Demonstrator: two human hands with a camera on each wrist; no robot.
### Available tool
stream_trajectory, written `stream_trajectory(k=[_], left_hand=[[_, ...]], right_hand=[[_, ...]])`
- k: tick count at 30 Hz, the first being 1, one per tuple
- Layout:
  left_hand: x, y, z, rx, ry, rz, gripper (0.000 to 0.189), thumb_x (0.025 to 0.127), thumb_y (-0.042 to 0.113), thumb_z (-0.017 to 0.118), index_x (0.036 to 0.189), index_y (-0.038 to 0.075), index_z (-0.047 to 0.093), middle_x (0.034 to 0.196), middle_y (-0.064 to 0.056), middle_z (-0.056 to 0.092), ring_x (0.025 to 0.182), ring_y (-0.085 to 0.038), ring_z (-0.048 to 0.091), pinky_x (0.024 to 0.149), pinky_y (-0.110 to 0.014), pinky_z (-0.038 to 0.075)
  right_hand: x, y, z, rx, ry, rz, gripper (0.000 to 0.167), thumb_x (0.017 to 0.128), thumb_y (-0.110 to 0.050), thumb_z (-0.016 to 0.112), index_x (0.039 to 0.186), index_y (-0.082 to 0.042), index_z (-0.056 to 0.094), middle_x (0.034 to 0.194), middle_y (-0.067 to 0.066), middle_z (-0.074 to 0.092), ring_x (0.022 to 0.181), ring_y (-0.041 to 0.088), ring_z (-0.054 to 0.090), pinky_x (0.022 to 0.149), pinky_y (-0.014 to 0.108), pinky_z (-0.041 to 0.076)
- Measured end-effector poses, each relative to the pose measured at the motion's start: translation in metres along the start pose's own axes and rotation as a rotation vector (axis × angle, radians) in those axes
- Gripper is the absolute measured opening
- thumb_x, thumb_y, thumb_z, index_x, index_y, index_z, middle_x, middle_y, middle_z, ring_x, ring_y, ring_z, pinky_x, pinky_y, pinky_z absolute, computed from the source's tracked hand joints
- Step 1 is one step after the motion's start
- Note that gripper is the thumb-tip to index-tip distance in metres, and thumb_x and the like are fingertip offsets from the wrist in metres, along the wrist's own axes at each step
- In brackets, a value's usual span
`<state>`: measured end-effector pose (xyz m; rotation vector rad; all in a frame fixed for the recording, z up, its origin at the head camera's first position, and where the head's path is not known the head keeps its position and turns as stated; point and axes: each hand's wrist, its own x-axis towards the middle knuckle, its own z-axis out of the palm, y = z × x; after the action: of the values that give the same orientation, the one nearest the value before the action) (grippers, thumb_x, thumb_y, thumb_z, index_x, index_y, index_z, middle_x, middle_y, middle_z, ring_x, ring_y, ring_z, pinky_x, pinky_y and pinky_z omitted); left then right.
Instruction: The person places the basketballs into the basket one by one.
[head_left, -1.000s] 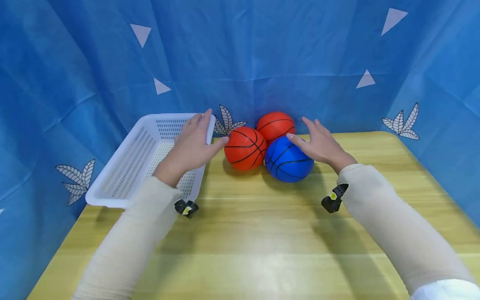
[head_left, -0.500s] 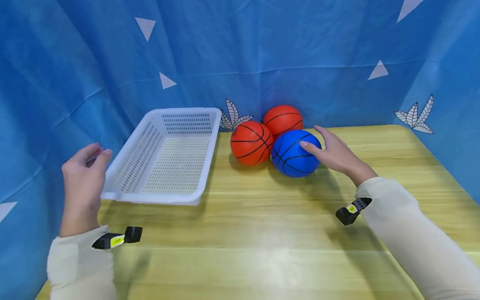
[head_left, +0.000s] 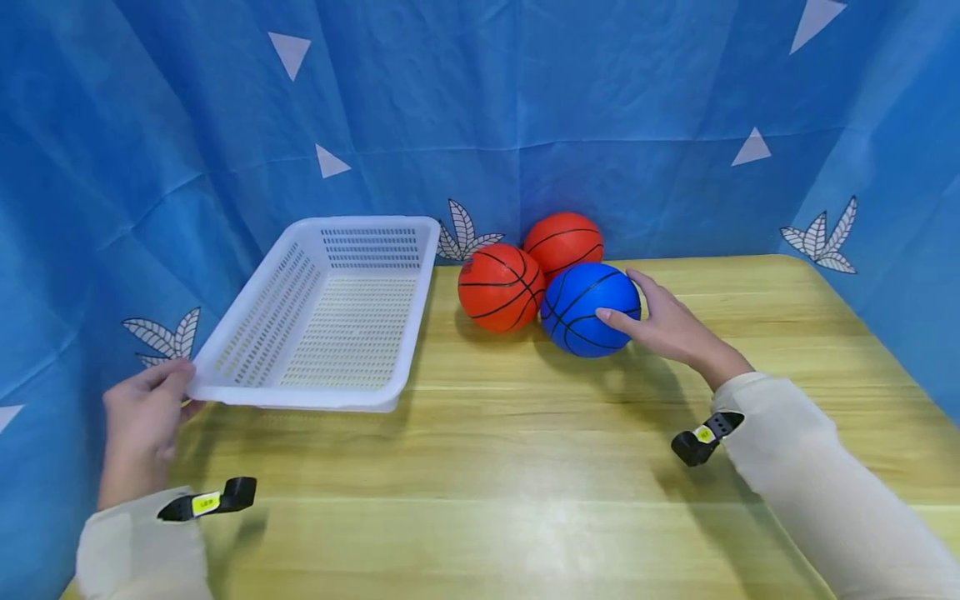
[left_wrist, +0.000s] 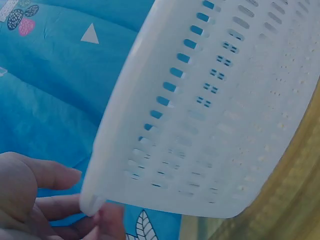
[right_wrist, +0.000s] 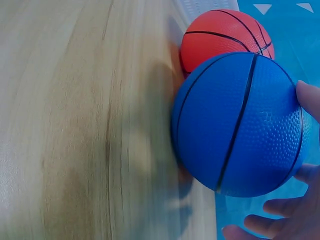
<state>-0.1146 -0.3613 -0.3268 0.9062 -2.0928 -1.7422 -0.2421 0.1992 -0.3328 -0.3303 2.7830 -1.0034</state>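
A white plastic basket (head_left: 352, 333) with slotted walls stands on the left of the table. My left hand (head_left: 142, 425) holds its near left corner; in the left wrist view, fingers (left_wrist: 110, 220) curl below the rim and another digit lies close above it. A blue toy basketball (head_left: 588, 312) sits right of centre, touching a red basketball (head_left: 498, 287). Another red basketball (head_left: 564, 242) is partly hidden behind them. Spread around the blue ball's right side is my right hand (head_left: 671, 325), its thumb on the ball and most fingers extended loosely.
The wooden table (head_left: 495, 475) reaches back to a blue curtain (head_left: 450, 100) with white triangles and leaf prints. The curtain also hangs along both sides. The two red balls are between the basket and my right hand.
My left hand has moved from over the basket's right side, out and down, to its near left corner. The right hand has lowered slightly against the blue ball. The balls stay together.
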Motion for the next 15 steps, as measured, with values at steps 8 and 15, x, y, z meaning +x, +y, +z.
stream_trajectory(k=[8, 15], left_hand=[[0.003, -0.006, 0.008, -0.265, 0.128, -0.088, 0.036, 0.091, 0.011, 0.06, 0.128, 0.014, 0.059, 0.114, 0.005, 0.049, 0.09, -0.014, 0.049, 0.056, -0.019, 0.05], [0.0, -0.01, 0.008, -0.355, 0.134, -0.147, 0.036, 0.088, 0.013, 0.065, 0.123, 0.018, 0.063, 0.114, 0.004, 0.05, 0.086, -0.013, 0.053, 0.055, -0.02, 0.051]], right_hand=[[-0.002, 0.0, 0.002, 0.051, 0.01, -0.012, 0.097, 0.087, -0.057, 0.056, 0.152, -0.014, -0.002, 0.155, 0.021, 0.011, 0.137, 0.047, 0.019, 0.099, 0.068, 0.029], [-0.003, -0.002, 0.01, 0.077, 0.042, -0.028, 0.103, 0.083, -0.052, 0.064, 0.152, -0.014, -0.002, 0.154, 0.021, 0.012, 0.136, 0.045, 0.023, 0.1, 0.065, 0.031]])
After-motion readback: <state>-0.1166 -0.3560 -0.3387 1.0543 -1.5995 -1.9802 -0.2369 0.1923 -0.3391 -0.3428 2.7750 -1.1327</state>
